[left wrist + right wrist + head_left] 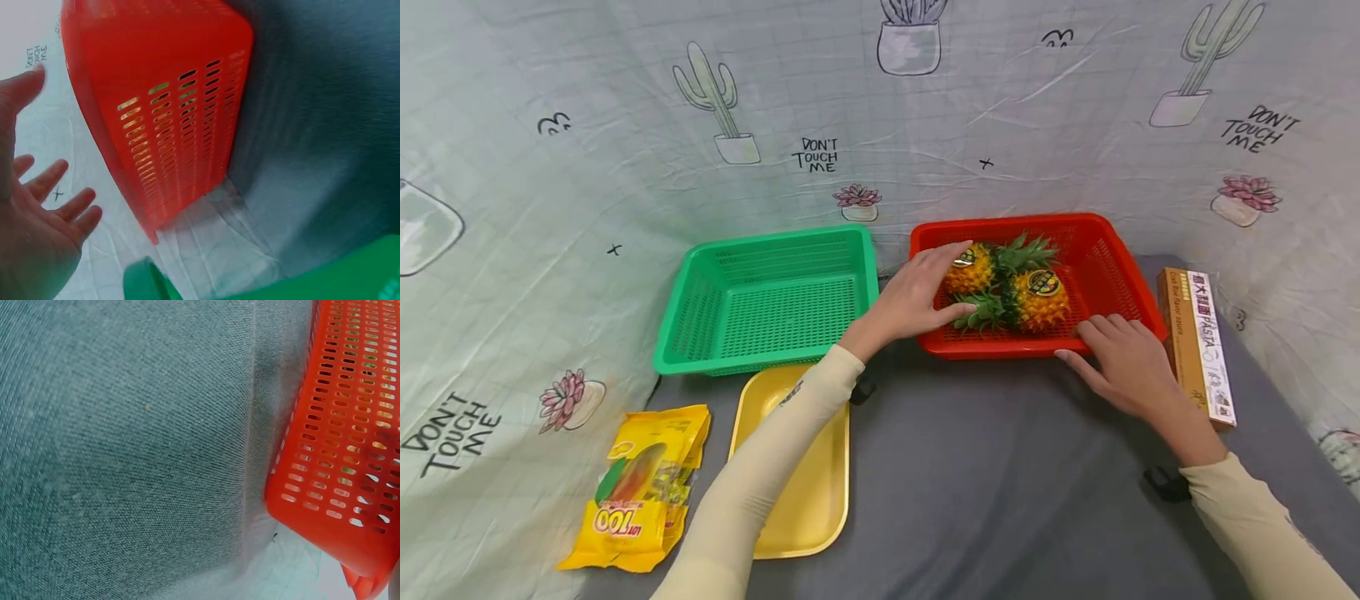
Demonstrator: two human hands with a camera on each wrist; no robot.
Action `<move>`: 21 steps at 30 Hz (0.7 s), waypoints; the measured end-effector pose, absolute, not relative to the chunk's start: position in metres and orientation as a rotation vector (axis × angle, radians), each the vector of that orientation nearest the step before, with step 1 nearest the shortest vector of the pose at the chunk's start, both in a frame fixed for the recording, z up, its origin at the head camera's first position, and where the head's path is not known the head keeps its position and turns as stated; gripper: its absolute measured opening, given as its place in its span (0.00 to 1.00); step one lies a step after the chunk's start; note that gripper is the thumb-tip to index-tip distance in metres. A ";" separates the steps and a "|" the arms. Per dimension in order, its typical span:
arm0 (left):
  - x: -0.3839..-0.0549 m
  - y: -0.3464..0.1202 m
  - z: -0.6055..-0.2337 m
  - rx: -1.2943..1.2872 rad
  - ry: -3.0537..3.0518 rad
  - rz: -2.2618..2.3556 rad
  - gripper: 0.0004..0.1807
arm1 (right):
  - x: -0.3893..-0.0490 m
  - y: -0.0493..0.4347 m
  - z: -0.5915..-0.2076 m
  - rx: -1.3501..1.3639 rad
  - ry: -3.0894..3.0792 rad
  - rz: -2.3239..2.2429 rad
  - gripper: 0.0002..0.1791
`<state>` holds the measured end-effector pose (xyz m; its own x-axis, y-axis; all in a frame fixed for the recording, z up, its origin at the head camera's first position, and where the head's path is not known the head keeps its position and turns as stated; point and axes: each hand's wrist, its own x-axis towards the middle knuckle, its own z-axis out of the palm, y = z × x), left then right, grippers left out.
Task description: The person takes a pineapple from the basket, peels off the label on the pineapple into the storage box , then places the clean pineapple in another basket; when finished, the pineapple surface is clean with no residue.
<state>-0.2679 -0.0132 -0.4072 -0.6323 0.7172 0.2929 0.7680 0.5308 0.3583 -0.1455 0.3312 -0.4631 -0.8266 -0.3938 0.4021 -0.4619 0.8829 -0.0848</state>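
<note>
Nearest to us, at the left, we see a yellow bag (647, 483) and a yellow tray (816, 492). Farther, the right hand (1123, 362) is at the near rim of the red basket (992, 347); whether it grips this rim, we cannot tell. The left hand (910, 300), fingers extended over the basket's left side, grasps nothing. Two pineapples (1041, 304) lie inside this basket, close together. Behind, we see a curtain (760, 75) with drawn cacti.

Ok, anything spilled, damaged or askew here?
Nothing spilled or damaged stands out. The pineapples lie inside the red basket; the yellow bag sits slightly slanted beside the yellow tray, a minor untidiness at most.
</note>
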 end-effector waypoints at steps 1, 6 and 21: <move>-0.272 -0.011 -0.407 -1.294 -2.653 -0.745 0.53 | -0.146 0.330 -0.464 0.635 -2.672 0.252 0.20; -0.290 0.000 -0.403 -1.277 -2.670 -0.842 0.53 | -0.146 0.331 -0.466 0.624 -2.653 0.231 0.21; -0.328 0.019 -0.414 -1.179 -2.782 -0.862 0.58 | -0.148 0.333 -0.470 0.624 -2.617 0.249 0.22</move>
<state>-0.3282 0.0186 -0.4142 -0.7186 0.6644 0.2055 0.6642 0.5680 0.4859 -0.1484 0.3328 -0.4700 -0.8033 -0.3868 0.4528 -0.4654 0.8822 -0.0720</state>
